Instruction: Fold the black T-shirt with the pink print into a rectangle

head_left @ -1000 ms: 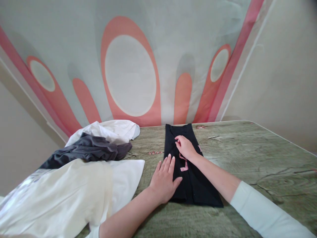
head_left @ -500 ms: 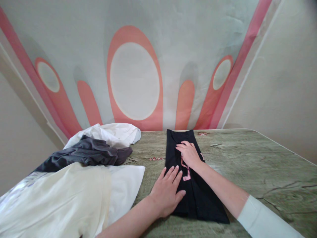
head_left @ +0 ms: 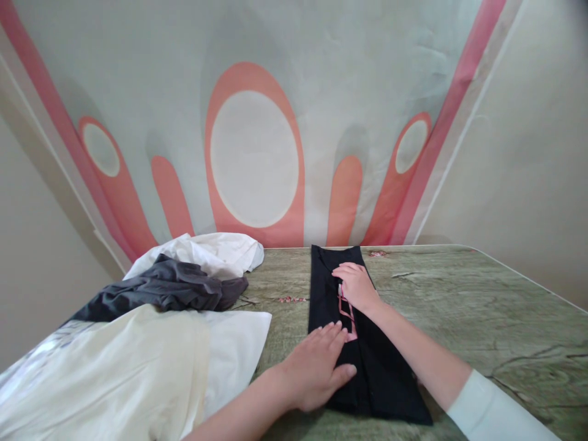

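A black garment (head_left: 390,380) with a pink print lies folded into a long narrow strip on the table, running away from me. My left hand (head_left: 319,367) rests flat on its near left part, fingers stretched out and thumb apart. Farther up the strip, my right hand (head_left: 357,286) lies over the garment beside the top of the print, its fingers slightly bent and pointing left. The underside of that hand and its thumb are hidden. Both hands touch only this black cloth.
On the left of the wood-patterned table (head_left: 459,306) lie a cream and white cloth (head_left: 138,367), a crumpled dark grey garment (head_left: 179,285) and a white cloth (head_left: 220,251). Behind the far edge rises a wall hanging (head_left: 252,159) with coral shapes.
My left hand has slid slightly right across the garment, its fingers now closer together and reaching the print. The right hand's fingers have drawn closer together. The view has shifted slightly.
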